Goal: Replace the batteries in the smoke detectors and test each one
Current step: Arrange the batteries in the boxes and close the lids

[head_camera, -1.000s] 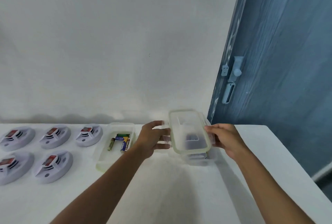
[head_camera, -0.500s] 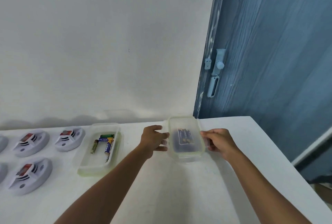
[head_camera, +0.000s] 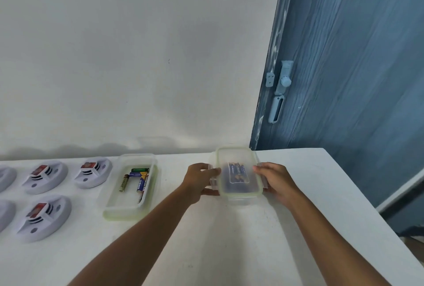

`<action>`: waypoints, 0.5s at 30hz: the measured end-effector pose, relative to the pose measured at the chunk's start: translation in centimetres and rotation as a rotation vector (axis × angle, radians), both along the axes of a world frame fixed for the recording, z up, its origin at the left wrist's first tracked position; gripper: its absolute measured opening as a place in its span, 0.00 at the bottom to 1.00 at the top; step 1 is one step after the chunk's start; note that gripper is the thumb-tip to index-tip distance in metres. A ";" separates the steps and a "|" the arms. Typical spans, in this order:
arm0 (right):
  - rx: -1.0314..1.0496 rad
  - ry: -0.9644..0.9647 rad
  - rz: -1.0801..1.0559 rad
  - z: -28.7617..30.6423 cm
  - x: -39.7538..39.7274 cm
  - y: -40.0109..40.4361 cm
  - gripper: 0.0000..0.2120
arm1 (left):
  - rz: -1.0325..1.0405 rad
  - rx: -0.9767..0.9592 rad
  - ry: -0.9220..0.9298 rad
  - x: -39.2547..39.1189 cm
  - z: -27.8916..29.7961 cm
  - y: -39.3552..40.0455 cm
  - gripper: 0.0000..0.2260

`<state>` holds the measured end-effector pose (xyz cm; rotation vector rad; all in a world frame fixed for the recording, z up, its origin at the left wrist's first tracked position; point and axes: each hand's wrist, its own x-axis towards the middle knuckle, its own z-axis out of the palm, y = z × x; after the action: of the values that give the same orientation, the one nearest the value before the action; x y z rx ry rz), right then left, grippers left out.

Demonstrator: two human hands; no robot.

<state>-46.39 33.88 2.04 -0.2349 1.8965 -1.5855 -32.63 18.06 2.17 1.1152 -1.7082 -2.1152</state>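
A clear plastic box with a lid (head_camera: 238, 191) stands on the white table (head_camera: 229, 251) near the back right; blue batteries show through the lid. My left hand (head_camera: 200, 181) grips its left side clip and my right hand (head_camera: 275, 181) grips its right side clip. The lid lies flat on the box. An open clear tray (head_camera: 114, 212) to the left holds several loose batteries (head_camera: 141, 183). Several white smoke detectors (head_camera: 46, 215) with red labels lie at the far left.
A white wall runs behind the table. A blue door (head_camera: 355, 67) with a pale latch (head_camera: 281, 88) stands at the back right. The table's right edge (head_camera: 371, 216) runs diagonally beside my right arm.
The lid, tilted up a second ago, now sits flat on the box. Both hands have stayed at the box's sides. The view has shifted right, pushing the detectors toward the left edge.
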 end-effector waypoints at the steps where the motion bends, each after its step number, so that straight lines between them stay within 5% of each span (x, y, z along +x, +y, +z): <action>1: -0.003 -0.008 -0.001 -0.1 0.1 -0.2 0.08 | -0.001 0.000 -0.006 0.2 0.1 -0.2 0.12; 11: -0.022 -0.044 0.106 -0.3 4.3 -5.3 0.09 | 0.084 -0.073 -0.119 5.6 1.6 -3.7 0.03; 15: 0.038 0.053 0.123 -0.8 4.9 -6.2 0.16 | 0.068 -0.210 -0.186 6.0 1.8 -4.1 0.10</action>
<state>-41.54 27.63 1.26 -0.3732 1.9129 -1.4738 -26.59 14.00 3.97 1.3189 -1.8919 -1.7913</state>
